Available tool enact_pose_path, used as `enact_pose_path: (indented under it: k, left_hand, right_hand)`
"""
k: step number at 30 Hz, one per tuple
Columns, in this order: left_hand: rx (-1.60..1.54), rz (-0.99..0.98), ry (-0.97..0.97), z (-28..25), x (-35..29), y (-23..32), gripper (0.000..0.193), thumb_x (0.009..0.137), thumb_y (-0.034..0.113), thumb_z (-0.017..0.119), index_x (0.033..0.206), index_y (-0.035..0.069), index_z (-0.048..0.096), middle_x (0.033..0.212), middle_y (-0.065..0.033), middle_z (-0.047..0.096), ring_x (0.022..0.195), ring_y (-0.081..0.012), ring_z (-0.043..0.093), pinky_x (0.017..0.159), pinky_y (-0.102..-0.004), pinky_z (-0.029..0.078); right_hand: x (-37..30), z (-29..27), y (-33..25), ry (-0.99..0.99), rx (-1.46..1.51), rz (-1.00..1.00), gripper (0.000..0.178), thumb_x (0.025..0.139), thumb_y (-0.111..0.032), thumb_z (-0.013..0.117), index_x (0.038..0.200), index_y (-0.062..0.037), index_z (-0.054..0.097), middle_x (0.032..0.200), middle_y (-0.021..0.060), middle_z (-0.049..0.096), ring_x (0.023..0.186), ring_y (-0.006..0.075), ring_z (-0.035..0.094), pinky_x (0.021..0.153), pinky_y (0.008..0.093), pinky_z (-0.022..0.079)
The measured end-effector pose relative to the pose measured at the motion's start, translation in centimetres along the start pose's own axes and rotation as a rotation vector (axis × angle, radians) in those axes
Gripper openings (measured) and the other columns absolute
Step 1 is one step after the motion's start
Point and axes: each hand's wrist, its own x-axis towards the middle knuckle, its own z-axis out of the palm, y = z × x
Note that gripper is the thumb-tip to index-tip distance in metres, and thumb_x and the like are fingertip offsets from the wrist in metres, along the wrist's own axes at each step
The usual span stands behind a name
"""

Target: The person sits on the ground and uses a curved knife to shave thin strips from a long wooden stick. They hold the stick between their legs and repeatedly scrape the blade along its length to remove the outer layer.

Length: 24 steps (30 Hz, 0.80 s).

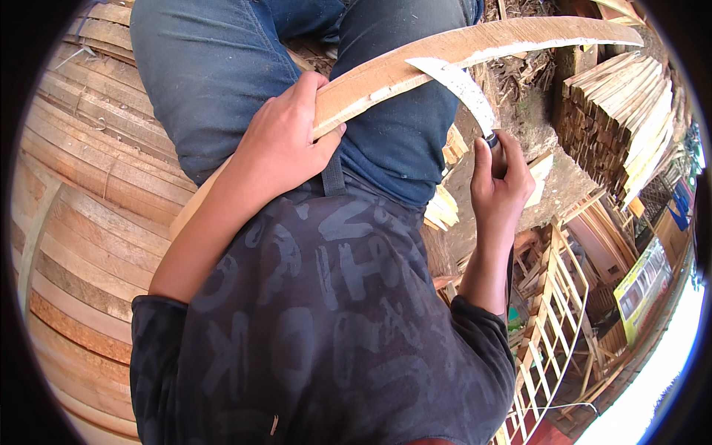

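My left hand [289,137] is closed round the near end of a wooden plank [512,38], its thumb along the lower edge. The plank lies slanted over my thighs and stretches away to the far right; it looks bowed in this view. Closed round a dark handle, my right hand [502,174] holds a knife with a long, curved, pale blade [463,87]. The blade points up and left, and its tip overlaps the plank's face. Whether it touches the wood, I cannot tell. A pale roughened strip runs along the plank's lower edge.
Stacked boards [89,215] fill the left side. A tall pile of cut wood strips [619,111] stands at the far right, with wood scraps [523,63] on the ground before it. A slatted wooden frame [552,326] and a yellow-edged banner [644,291] are at the lower right.
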Motion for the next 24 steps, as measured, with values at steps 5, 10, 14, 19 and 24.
enact_pose_path:
  k: [5,10,14,19,24]
  left_hand:
    - [-0.091,0.006,-0.181,-1.8,0.6,-1.0,0.036,0.074,0.016,0.074,0.099,0.000,0.052,0.078,-0.0220,0.062,0.075,-0.0403,0.062,0.068,-0.0408,0.048]
    - [-0.055,0.002,-0.163,-1.5,0.7,-1.0,0.036,0.073,0.018,0.072,0.096,0.000,0.051,0.076,-0.0244,0.062,0.074,-0.0423,0.062,0.066,-0.0437,0.049]
    - [-0.111,0.002,-0.171,-1.7,0.8,-1.1,0.035,0.072,0.016,0.071,0.096,0.001,0.050,0.075,-0.0245,0.061,0.073,-0.0429,0.061,0.066,-0.0439,0.048]
    - [-0.058,0.002,-0.084,-1.8,0.7,-0.7,0.035,0.070,0.014,0.069,0.098,0.002,0.050,0.076,-0.0245,0.061,0.074,-0.0435,0.061,0.066,-0.0444,0.048]
    - [-0.072,-0.039,-0.118,-2.3,1.3,-0.4,0.035,0.068,0.012,0.066,0.097,0.001,0.049,0.076,-0.0247,0.060,0.075,-0.0447,0.059,0.066,-0.0449,0.047]
  right_hand:
    - [-1.0,0.6,-0.3,-0.471,0.880,0.593,0.020,0.095,-0.018,0.062,0.102,0.0004,0.058,0.061,0.0027,0.055,0.049,0.0070,0.049,0.045,0.0225,0.038]
    - [-2.7,3.0,-1.1,-0.733,2.081,0.763,0.025,0.093,-0.019,0.064,0.101,-0.0029,0.046,0.056,0.0043,0.046,0.033,0.0093,0.038,0.028,0.0224,0.032]
    - [-2.4,3.2,-1.1,-0.649,1.864,0.726,0.022,0.091,-0.009,0.066,0.104,0.0000,0.050,0.060,0.0032,0.053,0.038,0.0067,0.044,0.033,0.0207,0.036]
    - [-0.8,2.8,-1.6,-0.306,0.965,0.629,0.025,0.081,0.000,0.076,0.101,0.0043,0.061,0.078,0.0017,0.064,0.062,0.0019,0.053,0.054,0.0169,0.041]
    - [-1.5,4.4,-1.3,-0.020,0.669,0.390,0.026,0.080,-0.002,0.078,0.099,0.0049,0.061,0.086,0.0044,0.067,0.070,0.0058,0.059,0.062,0.0198,0.047]
